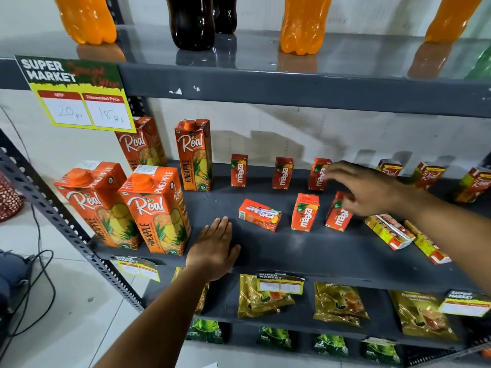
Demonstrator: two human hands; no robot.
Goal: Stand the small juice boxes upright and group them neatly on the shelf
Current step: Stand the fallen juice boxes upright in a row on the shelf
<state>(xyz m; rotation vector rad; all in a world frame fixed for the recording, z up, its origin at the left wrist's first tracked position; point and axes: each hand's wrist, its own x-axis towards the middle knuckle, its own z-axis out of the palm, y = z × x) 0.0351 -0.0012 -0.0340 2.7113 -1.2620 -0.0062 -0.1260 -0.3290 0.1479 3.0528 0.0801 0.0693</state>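
Small orange Maaza juice boxes stand on the dark grey shelf (pixel 292 251). Three stand upright along the back, at left (pixel 238 170), middle (pixel 282 173) and right (pixel 318 174). In front, one box (pixel 259 214) lies flat on its side, one (pixel 304 212) stands upright, and a third (pixel 338 215) stands tilted under my right hand (pixel 369 189). The fingers of that hand are spread and blurred over that box's top; I cannot tell if they touch it. My left hand (pixel 215 248) rests flat and open on the shelf's front edge. Two red-and-yellow small boxes (pixel 389 231) (pixel 427 245) lie flat at the right.
Tall Real pineapple cartons (pixel 156 211) (pixel 91 203) (pixel 194 155) stand at the shelf's left. Small Real boxes (pixel 429 175) stand at the back right. Soda bottles (pixel 303 25) sit on the shelf above, tea packets (pixel 340 304) below. A price sign (pixel 79 96) hangs at upper left.
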